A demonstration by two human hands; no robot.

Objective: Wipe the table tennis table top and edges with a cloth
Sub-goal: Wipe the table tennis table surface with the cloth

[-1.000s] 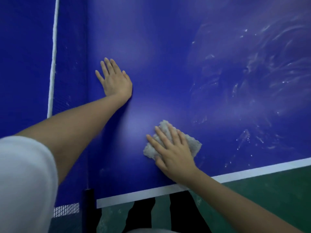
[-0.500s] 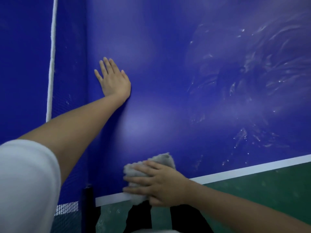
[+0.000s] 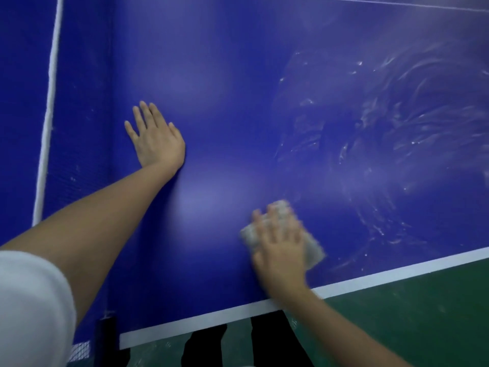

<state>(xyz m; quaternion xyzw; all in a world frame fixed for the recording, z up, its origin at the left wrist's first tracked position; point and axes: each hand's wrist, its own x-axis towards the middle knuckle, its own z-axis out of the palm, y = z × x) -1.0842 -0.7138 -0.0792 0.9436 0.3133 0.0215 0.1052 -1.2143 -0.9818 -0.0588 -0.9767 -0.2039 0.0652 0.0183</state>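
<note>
Pale grey rumpled cloth (image 3: 313, 251) lies flat on the blue table tennis table top (image 3: 238, 102), near its white painted edge line (image 3: 211, 317). Right hand (image 3: 280, 250) presses down on it, fingers spread and straight, not gripping (outline blurred). Left hand (image 3: 156, 139) is palm down on bare blue surface, fingers straight, holding nothing, arm stretched out, near the dark mesh net (image 3: 79, 128). Whitish smears (image 3: 397, 128) streak the top right of the cloth. Green floor (image 3: 410, 300) lies below the edge.
</note>
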